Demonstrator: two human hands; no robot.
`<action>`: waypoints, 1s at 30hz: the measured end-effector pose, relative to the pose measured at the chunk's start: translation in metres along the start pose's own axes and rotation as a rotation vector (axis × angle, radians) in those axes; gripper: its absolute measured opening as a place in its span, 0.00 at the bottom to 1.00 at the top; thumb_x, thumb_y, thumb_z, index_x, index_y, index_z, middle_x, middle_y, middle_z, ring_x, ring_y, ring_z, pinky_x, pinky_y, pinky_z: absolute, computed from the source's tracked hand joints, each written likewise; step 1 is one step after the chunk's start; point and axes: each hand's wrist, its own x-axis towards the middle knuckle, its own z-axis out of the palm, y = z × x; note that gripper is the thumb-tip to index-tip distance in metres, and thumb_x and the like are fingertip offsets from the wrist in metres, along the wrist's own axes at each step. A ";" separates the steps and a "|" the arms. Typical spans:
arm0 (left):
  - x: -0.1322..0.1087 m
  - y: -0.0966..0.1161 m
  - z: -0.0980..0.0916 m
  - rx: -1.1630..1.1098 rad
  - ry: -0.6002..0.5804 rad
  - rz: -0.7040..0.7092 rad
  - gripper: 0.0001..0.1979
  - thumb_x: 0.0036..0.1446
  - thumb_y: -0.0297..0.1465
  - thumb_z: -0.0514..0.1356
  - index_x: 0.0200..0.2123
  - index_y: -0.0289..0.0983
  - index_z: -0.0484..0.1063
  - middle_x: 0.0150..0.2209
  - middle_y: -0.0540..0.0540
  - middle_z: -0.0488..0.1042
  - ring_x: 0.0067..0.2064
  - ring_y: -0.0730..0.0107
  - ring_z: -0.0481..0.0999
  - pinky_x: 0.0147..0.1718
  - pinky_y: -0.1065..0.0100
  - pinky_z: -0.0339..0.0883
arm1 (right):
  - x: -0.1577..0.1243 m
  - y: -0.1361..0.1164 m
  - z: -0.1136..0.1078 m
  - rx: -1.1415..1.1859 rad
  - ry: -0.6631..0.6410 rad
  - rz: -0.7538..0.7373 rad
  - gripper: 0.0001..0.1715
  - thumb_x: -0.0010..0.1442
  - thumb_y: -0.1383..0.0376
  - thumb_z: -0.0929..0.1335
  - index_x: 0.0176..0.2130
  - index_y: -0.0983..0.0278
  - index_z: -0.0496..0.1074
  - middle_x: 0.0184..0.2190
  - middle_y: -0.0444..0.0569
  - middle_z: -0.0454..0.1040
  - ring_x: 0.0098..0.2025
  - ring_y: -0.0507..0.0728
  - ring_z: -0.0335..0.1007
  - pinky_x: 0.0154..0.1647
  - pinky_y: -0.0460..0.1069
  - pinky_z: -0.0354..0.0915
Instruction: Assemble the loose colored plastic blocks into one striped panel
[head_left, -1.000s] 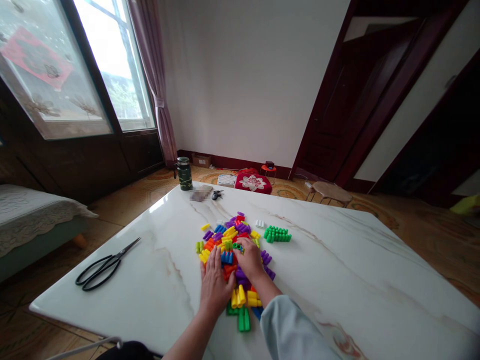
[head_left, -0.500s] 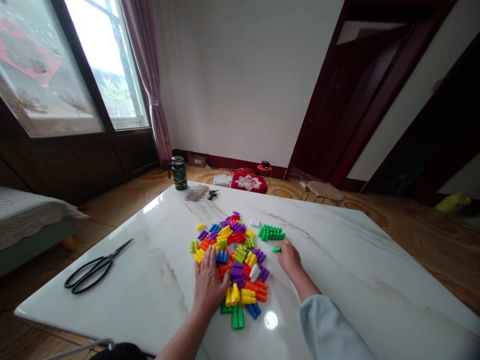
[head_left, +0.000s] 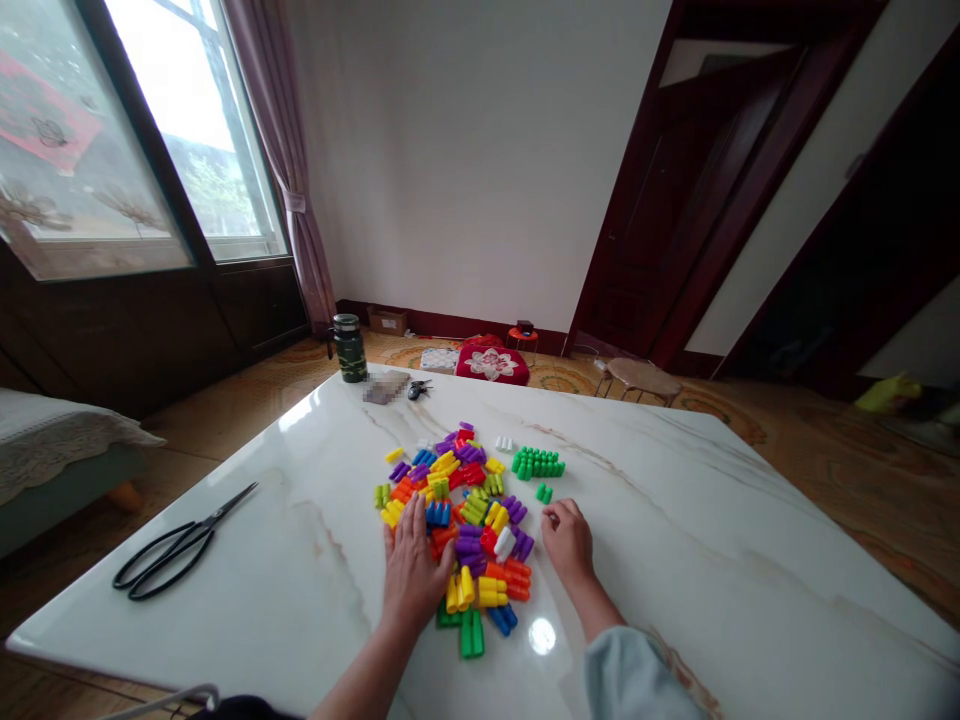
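Observation:
A loose pile of plastic building blocks (head_left: 472, 510) in purple, yellow, orange, red, blue, green and white lies on the table. My left hand (head_left: 411, 572) rests flat on the pile's near left side, fingers stretched out and thumb apart. Right of the pile, my right hand (head_left: 570, 542) is low over the tabletop with its fingers curled in and nothing visible in them. Just beyond its fingertips lies a small green block (head_left: 544, 493). Behind that, a group of green blocks (head_left: 538, 463) stands together in rows. A white block (head_left: 504, 443) lies to their left.
Large black-handled scissors (head_left: 185, 542) lie on the left of the white marble-patterned table (head_left: 300, 600). At the far left corner stand a camouflage flask (head_left: 349, 350), a blurred-out item (head_left: 386, 387) and keys (head_left: 418, 389). Beyond the table are a red cushioned seat (head_left: 493, 364) and a round stool (head_left: 641, 378).
My right hand has let go of the small green block near the green group and drawn back toward me. My left hand stays on the pile. The view has shifted slightly.

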 end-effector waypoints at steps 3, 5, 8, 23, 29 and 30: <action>0.000 0.001 -0.001 -0.005 -0.001 -0.003 0.35 0.58 0.37 0.54 0.66 0.34 0.45 0.65 0.36 0.56 0.65 0.54 0.54 0.64 0.47 0.39 | 0.008 -0.007 0.000 -0.034 -0.025 0.009 0.14 0.55 0.71 0.62 0.35 0.65 0.76 0.36 0.50 0.72 0.34 0.53 0.69 0.40 0.46 0.63; 0.000 0.000 0.000 -0.009 0.003 -0.004 0.35 0.58 0.37 0.54 0.66 0.34 0.46 0.64 0.35 0.56 0.65 0.54 0.54 0.64 0.47 0.39 | 0.015 -0.010 0.000 -0.084 -0.043 0.022 0.15 0.55 0.70 0.63 0.39 0.65 0.76 0.38 0.50 0.72 0.35 0.54 0.69 0.41 0.46 0.63; 0.000 -0.001 0.001 -0.011 0.007 -0.002 0.35 0.58 0.37 0.54 0.66 0.35 0.46 0.64 0.36 0.56 0.65 0.53 0.54 0.64 0.47 0.38 | 0.022 -0.013 0.001 -0.160 -0.066 0.035 0.16 0.55 0.70 0.64 0.42 0.63 0.76 0.42 0.50 0.72 0.39 0.55 0.70 0.43 0.47 0.63; 0.000 -0.002 0.002 -0.013 0.013 0.001 0.36 0.57 0.36 0.54 0.66 0.35 0.46 0.64 0.35 0.58 0.65 0.53 0.55 0.64 0.46 0.40 | 0.020 -0.027 0.005 -0.258 -0.110 -0.036 0.22 0.57 0.73 0.62 0.47 0.59 0.75 0.42 0.49 0.71 0.44 0.55 0.69 0.43 0.47 0.59; 0.000 -0.002 0.002 -0.011 0.013 0.001 0.36 0.57 0.36 0.55 0.66 0.34 0.46 0.63 0.35 0.59 0.64 0.52 0.56 0.64 0.45 0.40 | 0.020 -0.030 0.003 -0.315 -0.122 -0.043 0.24 0.58 0.72 0.62 0.53 0.58 0.71 0.41 0.50 0.70 0.41 0.56 0.69 0.40 0.47 0.58; 0.000 -0.002 0.002 -0.013 0.013 0.000 0.36 0.57 0.36 0.55 0.66 0.35 0.46 0.63 0.35 0.58 0.64 0.52 0.56 0.64 0.45 0.39 | 0.021 -0.030 0.004 -0.322 -0.123 -0.037 0.24 0.59 0.71 0.62 0.53 0.59 0.71 0.40 0.50 0.70 0.41 0.56 0.69 0.39 0.48 0.58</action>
